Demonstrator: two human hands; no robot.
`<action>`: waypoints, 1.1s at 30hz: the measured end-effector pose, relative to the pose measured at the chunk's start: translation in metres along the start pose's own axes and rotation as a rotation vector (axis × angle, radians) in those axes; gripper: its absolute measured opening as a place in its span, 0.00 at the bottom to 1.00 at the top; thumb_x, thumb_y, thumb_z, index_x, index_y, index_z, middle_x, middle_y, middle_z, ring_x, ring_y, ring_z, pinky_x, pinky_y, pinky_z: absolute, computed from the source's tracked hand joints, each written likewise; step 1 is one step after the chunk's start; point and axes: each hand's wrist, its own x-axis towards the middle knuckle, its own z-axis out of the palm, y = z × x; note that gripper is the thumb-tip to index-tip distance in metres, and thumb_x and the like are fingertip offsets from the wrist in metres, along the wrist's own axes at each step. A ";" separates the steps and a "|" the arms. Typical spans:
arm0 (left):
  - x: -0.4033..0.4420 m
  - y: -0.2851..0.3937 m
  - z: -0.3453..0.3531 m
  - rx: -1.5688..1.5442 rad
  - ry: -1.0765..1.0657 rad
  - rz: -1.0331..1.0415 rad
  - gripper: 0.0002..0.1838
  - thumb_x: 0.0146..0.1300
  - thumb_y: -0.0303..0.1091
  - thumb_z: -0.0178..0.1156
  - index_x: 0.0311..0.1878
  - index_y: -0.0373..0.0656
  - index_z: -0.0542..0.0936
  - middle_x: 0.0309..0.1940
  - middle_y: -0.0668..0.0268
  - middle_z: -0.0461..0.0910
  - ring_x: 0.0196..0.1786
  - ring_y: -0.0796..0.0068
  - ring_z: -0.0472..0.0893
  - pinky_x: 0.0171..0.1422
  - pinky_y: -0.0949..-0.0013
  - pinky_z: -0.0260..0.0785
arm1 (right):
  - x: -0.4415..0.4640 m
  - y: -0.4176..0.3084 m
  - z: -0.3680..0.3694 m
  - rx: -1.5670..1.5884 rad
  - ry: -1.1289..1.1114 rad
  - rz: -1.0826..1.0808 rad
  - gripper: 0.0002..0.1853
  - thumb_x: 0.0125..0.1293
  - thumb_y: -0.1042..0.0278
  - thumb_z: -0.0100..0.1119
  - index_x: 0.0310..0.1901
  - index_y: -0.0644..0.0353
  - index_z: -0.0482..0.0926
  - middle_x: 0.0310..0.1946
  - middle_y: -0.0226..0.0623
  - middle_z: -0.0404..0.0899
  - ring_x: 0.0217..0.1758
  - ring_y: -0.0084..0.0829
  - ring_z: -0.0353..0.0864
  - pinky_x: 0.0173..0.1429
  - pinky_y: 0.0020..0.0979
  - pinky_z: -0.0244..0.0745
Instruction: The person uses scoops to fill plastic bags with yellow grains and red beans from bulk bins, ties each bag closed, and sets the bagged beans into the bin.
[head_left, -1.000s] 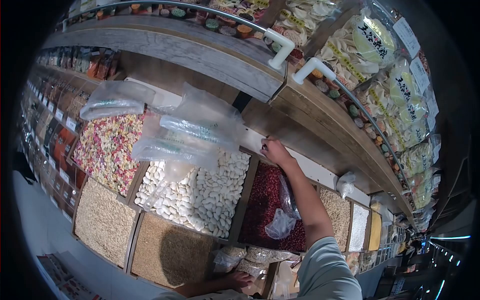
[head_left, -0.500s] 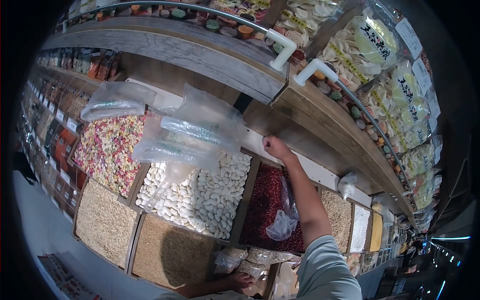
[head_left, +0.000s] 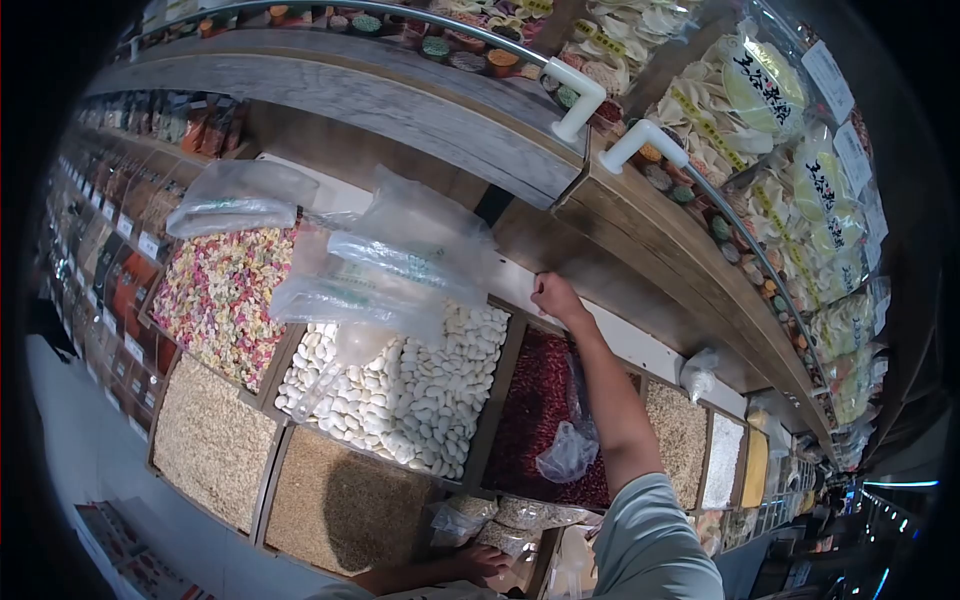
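Note:
My right hand [head_left: 553, 297] is curled closed over the white ledge [head_left: 515, 280] behind the bin of dark red beans [head_left: 535, 410]; whatever its fingers hold, if anything, is hidden. A clear plastic bag [head_left: 568, 452] lies on those beans, under my forearm. At the bottom, my left hand [head_left: 484, 562] rests on bagged grain [head_left: 508, 540], its fingers spread. Left of the red beans is a bin of large white beans [head_left: 425, 395], with a clear scoop [head_left: 335, 370] in it and folded plastic bags [head_left: 390, 265] over its back edge.
Flakes in mixed colours [head_left: 225, 290], pale oats [head_left: 213, 440] and brown grain [head_left: 340, 500] fill bins at the left. A wooden shelf [head_left: 690, 290] with a metal rail overhangs the back. Packaged goods [head_left: 760, 90] stand on it. More bins run off to the right.
My right hand has curled in more tightly and shifted slightly along the ledge. My left hand stays on the bagged grain. The whole view has shifted a little.

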 end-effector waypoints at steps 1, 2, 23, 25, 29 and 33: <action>0.001 0.002 -0.003 0.001 -0.027 -0.020 0.32 0.61 0.59 0.51 0.58 0.42 0.76 0.63 0.57 0.69 0.64 0.55 0.71 0.62 0.54 0.66 | 0.000 -0.003 0.001 -0.075 0.033 0.027 0.03 0.55 0.77 0.59 0.30 0.68 0.77 0.21 0.48 0.80 0.29 0.36 0.88 0.33 0.38 0.81; 0.001 0.001 -0.003 0.002 -0.025 -0.023 0.32 0.61 0.59 0.51 0.58 0.42 0.76 0.63 0.57 0.69 0.64 0.55 0.71 0.62 0.54 0.66 | 0.004 0.001 0.006 -0.074 0.031 0.024 0.03 0.55 0.77 0.59 0.30 0.68 0.77 0.21 0.48 0.80 0.29 0.36 0.88 0.33 0.38 0.81; -0.001 -0.008 0.014 -0.040 0.105 0.068 0.39 0.63 0.67 0.45 0.59 0.39 0.74 0.65 0.51 0.68 0.63 0.48 0.71 0.60 0.48 0.66 | -0.084 -0.069 -0.086 0.115 -0.752 0.171 0.20 0.62 0.72 0.62 0.55 0.69 0.76 0.41 0.42 0.80 0.37 0.31 0.86 0.40 0.30 0.85; -0.001 -0.005 0.010 -0.004 0.063 0.052 0.42 0.64 0.71 0.40 0.59 0.39 0.75 0.65 0.53 0.68 0.65 0.48 0.69 0.65 0.49 0.61 | -0.058 -0.053 -0.071 0.141 -0.465 -0.024 0.25 0.61 0.73 0.65 0.61 0.66 0.73 0.45 0.47 0.81 0.44 0.37 0.86 0.47 0.34 0.85; 0.002 -0.003 -0.004 0.026 0.014 0.059 0.41 0.64 0.71 0.39 0.58 0.40 0.75 0.65 0.55 0.68 0.65 0.52 0.68 0.66 0.50 0.59 | -0.004 -0.044 -0.016 -0.228 -0.049 -0.423 0.32 0.56 0.75 0.65 0.65 0.62 0.70 0.49 0.54 0.77 0.53 0.49 0.79 0.60 0.38 0.76; 0.002 0.001 -0.009 0.007 -0.069 -0.014 0.41 0.63 0.72 0.39 0.56 0.43 0.76 0.65 0.58 0.69 0.65 0.57 0.69 0.65 0.53 0.60 | 0.025 -0.049 0.019 -0.352 0.028 -0.443 0.35 0.52 0.78 0.66 0.66 0.61 0.70 0.50 0.53 0.75 0.52 0.52 0.75 0.61 0.40 0.72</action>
